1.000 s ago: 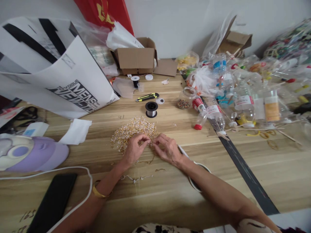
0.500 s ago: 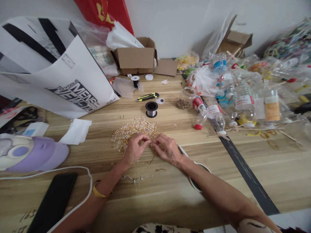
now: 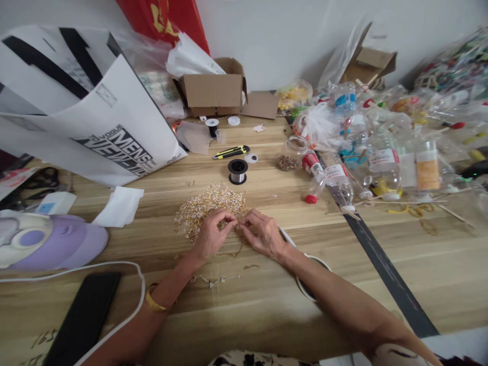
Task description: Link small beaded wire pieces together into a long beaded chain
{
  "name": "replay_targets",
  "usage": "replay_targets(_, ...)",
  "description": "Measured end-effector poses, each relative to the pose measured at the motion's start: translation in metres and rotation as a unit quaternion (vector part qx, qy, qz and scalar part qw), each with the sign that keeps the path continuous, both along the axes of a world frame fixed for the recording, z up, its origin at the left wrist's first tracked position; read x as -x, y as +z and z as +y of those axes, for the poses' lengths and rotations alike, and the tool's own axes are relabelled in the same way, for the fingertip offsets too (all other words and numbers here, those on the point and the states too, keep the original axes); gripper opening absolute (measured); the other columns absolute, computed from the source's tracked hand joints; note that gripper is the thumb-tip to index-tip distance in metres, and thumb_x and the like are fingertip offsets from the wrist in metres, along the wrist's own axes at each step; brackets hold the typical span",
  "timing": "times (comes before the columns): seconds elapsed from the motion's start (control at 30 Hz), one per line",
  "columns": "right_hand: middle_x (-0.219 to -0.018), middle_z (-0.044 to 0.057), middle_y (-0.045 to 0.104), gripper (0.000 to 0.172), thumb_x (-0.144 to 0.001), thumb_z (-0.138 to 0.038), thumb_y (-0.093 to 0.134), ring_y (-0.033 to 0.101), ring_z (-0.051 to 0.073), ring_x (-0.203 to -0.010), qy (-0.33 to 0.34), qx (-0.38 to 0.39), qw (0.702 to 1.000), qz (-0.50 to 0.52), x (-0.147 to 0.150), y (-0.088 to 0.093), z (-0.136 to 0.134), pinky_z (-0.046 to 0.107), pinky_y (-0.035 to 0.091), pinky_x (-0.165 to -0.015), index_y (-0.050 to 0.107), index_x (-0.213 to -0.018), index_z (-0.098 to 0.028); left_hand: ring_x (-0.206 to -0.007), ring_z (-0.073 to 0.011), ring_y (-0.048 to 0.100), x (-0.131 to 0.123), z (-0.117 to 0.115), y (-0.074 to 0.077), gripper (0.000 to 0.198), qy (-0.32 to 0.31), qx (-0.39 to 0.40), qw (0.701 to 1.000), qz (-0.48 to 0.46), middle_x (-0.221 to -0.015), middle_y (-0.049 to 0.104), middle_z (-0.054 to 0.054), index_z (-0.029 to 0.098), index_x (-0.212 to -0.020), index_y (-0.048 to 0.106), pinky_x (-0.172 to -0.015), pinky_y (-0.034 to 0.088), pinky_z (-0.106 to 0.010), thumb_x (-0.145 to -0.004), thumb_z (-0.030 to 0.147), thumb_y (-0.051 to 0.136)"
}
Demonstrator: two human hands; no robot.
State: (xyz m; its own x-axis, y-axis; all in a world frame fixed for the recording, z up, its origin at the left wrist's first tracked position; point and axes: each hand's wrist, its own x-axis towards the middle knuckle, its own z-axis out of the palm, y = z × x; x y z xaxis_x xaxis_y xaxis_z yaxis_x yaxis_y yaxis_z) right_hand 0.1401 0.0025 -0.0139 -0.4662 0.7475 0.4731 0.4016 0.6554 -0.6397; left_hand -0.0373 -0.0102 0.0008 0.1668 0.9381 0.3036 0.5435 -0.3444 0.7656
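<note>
My left hand point(image 3: 211, 234) is closed in a pinch at the near right side of a loose pile of gold and clear beads point(image 3: 208, 201). Facing it, my right hand point(image 3: 263, 233) pinches too, its fingertips almost meeting the left ones. A thin gold chain point(image 3: 231, 254) lies below the hands and curves up toward the right fingertips. Whatever tiny piece sits between the left fingers is too small to name. Nearer me lie a silvery chain with charms point(image 3: 213, 280) and a short gold chain piece point(image 3: 251, 267).
Beyond the pile are a wire spool point(image 3: 237, 172), a cutter knife point(image 3: 231, 152) and a jar of beads point(image 3: 292, 155). Plastic bottles point(image 3: 381, 157) crowd the right. At left stand a white bag point(image 3: 125, 127), a purple device point(image 3: 61, 241) and a black phone point(image 3: 84, 315) beside a white cable.
Hardly anything differs. Both hands keep their pinch at the same spot, with only slight finger movement.
</note>
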Motion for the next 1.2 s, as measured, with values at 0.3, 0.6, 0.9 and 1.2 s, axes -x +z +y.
replay_targets(0.3,-0.078,0.003,0.060,0.005,-0.087,-0.019,0.052,0.057,0.014,-0.069,-0.005,0.010,1.000,0.018,-0.0006,-0.0001,0.0003,0.025,0.046,-0.064,0.056,-0.083,-0.019,-0.074,-0.0165,0.058,0.0000,0.0008,-0.0025,0.008,-0.012,-0.028,0.999,0.011,-0.075,0.063,-0.003,0.017,-0.074,0.061,-0.071,0.046,-0.029,-0.082,0.016,0.059)
replay_targets(0.6,-0.078,0.004,0.060,0.005,-0.087,-0.021,0.054,0.057,0.015,-0.069,-0.009,0.014,1.000,0.016,-0.0009,-0.0015,0.0005,0.026,0.046,-0.065,0.057,-0.084,-0.019,-0.076,-0.0166,0.059,-0.0003,0.0005,-0.0053,0.007,-0.018,-0.034,0.999,0.004,-0.077,0.064,-0.003,0.017,-0.075,0.061,-0.073,0.046,-0.029,-0.082,0.016,0.060)
replay_targets(0.9,-0.078,0.004,0.061,0.008,-0.089,-0.019,0.052,0.058,0.015,-0.069,-0.011,0.010,0.999,0.029,0.0001,-0.0008,0.0015,0.026,0.047,-0.064,0.059,-0.085,-0.019,-0.073,-0.0159,0.062,-0.0004,0.0002,-0.0033,0.007,-0.008,-0.001,1.000,-0.010,-0.076,0.068,-0.003,0.017,-0.076,0.064,-0.071,0.048,-0.027,-0.081,0.017,0.061)
replay_targets(1.2,-0.079,0.004,0.061,0.011,-0.089,-0.018,0.050,0.058,0.015,-0.070,0.004,0.007,1.000,0.018,-0.0007,0.0023,0.0015,0.026,0.046,-0.065,0.059,-0.084,-0.019,-0.071,-0.0156,0.063,-0.0001,-0.0002,0.0004,0.009,-0.010,0.080,0.996,-0.047,-0.076,0.071,-0.003,0.017,-0.076,0.067,-0.070,0.050,-0.026,-0.080,0.022,0.060)
